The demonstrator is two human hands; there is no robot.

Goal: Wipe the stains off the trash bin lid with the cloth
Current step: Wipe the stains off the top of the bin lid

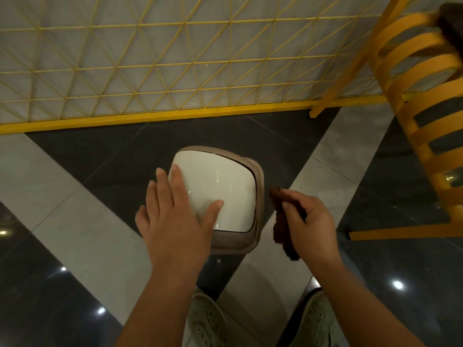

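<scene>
1. The white lid (220,186) sat on the beige trash bin (253,231), which stood on the tiled floor (75,216) between the two hands.
2. The left hand (172,219) lay spread flat over the lid's left side, fingers straight.
3. The right hand (310,221) gripped a brown cloth (281,227) just beside the bin's right edge, off the lid.
4. A yellow chair (421,116) stood to the right, and a yellow wire fence (150,71) behind.

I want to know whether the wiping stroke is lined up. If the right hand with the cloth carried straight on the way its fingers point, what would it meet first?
Probably the bin's tan rim, then the white trash bin lid. The right hand grips the brown cloth beside the bin, pointing up-left; its height above the rim is unclear.
</scene>
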